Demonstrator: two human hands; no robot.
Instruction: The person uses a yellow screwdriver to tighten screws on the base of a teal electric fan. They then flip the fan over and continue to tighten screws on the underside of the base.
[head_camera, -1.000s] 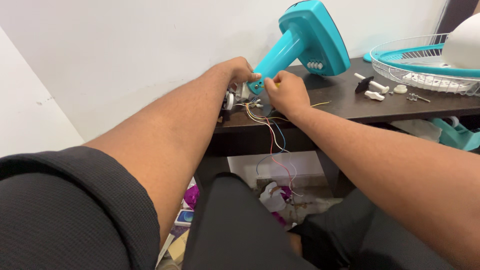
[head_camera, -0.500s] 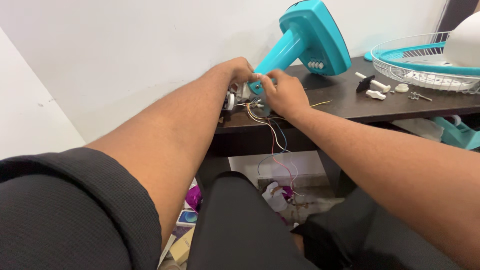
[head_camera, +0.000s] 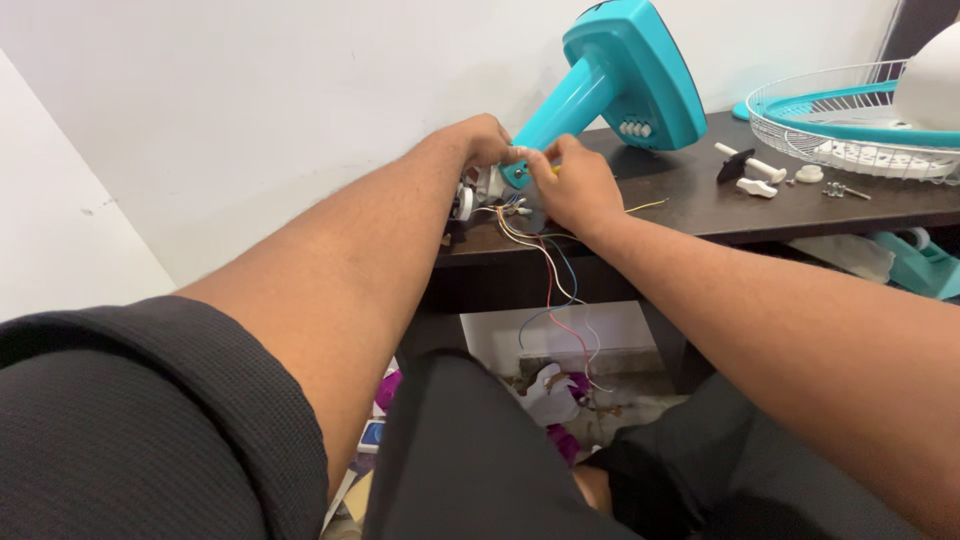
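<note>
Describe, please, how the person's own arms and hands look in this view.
Both forearms are bare, with no gloves, rings or watch visible on the left hand or right hand. The left upper arm wears a short black sleeve of ribbed, waffle-textured fabric. No sleeve shows on the right arm.

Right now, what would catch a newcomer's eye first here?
The teal fan stand lying on the dark table against the white wall, with the left hand and right hand meeting at its narrow end. Coloured wires trail from there over the table edge, and a white wire fan guard sits far right.
</note>
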